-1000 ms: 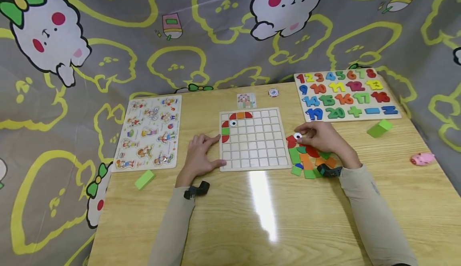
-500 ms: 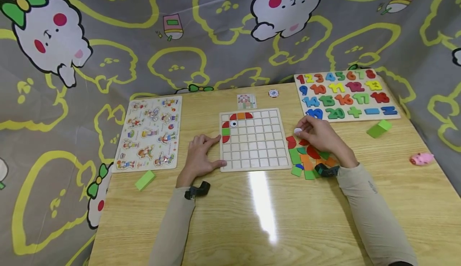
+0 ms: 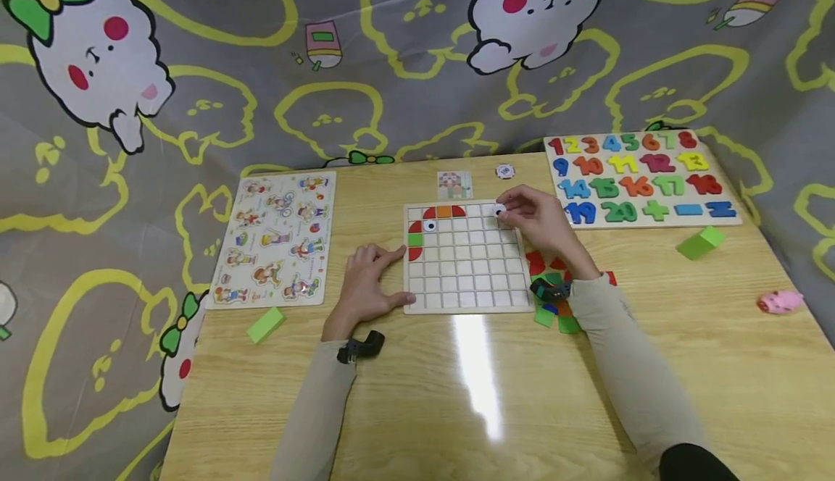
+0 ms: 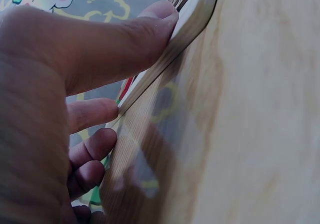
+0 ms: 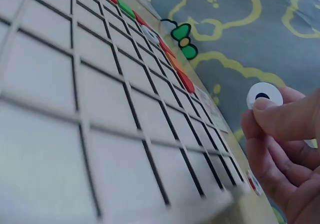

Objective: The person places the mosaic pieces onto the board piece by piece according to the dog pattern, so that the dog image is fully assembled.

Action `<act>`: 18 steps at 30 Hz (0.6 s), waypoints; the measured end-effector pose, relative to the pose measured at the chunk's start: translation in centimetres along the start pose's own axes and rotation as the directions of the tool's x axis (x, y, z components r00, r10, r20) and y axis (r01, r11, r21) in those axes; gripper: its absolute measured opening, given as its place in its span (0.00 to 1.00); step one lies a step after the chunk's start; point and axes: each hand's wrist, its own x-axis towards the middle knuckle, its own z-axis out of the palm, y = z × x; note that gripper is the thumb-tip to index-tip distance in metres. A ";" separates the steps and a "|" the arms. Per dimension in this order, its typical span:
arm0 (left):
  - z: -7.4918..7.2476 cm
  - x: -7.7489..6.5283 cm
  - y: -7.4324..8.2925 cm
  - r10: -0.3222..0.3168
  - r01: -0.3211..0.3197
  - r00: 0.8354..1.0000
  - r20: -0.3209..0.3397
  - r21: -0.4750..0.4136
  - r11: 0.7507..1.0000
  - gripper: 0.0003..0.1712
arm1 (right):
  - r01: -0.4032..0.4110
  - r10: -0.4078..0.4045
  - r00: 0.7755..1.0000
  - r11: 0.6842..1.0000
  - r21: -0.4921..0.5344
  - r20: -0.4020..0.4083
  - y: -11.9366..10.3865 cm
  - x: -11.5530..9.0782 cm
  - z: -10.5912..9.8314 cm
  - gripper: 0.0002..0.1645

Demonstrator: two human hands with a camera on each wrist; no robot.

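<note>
A square wooden grid board [image 3: 459, 267] lies mid-table. Red quarter-round, orange and green pieces and one eye disc [image 3: 429, 226] fill cells at its upper left. My left hand [image 3: 367, 284] touches the board's left side, thumb near the front corner and index finger farther up; in the left wrist view the thumb [image 4: 150, 34] presses against the wooden edge. Over the board's far right corner, my right hand [image 3: 538, 220] pinches a white eye disc [image 5: 273, 89] with a black dot between thumb and fingers. The disc is held above the surface in the right wrist view.
Loose coloured pieces [image 3: 544, 317] lie right of the board, partly under the right forearm. A picture card [image 3: 454, 185] and a round chip [image 3: 505, 171] are behind it. A number board [image 3: 642, 180], picture puzzle [image 3: 270, 238], green blocks [image 3: 701, 242] and pink pig [image 3: 780, 301] surround it.
My right hand has carried the eye disc from the loose pieces up and left to the board's far right corner. The left hand stays at the board's edge. The head view shifted slightly.
</note>
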 end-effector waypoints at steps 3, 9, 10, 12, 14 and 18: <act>-0.1 0.0 -0.1 0.006 -0.006 1.000 -0.002 0.001 1.000 0.53 | -0.003 0.004 1.000 1.000 -0.013 0.009 -0.2 1.1 1.1 0.13; 0.0 -0.2 0.0 0.010 -0.010 1.000 -0.004 -0.004 1.000 0.53 | 0.063 -0.056 0.995 0.994 -0.094 0.077 -0.3 2.0 2.7 0.16; 0.0 -0.2 0.0 0.011 -0.011 1.000 -0.004 -0.001 1.000 0.53 | 0.083 -0.075 0.993 0.991 -0.100 0.087 -0.3 2.1 3.0 0.16; 0.0 -0.1 -0.1 0.010 -0.010 1.000 -0.002 -0.001 1.000 0.54 | 0.114 -0.103 0.989 0.988 -0.108 0.102 -0.4 2.3 3.4 0.16; 0.0 -0.1 -0.1 0.011 -0.011 1.000 -0.002 -0.002 1.000 0.54 | 0.140 -0.127 0.986 0.983 -0.123 0.108 -0.5 2.4 3.9 0.15; 0.0 0.0 -0.3 0.011 -0.012 1.000 -0.009 -0.012 1.000 0.54 | 0.168 -0.153 0.982 0.975 -0.146 0.110 -0.6 2.8 4.9 0.15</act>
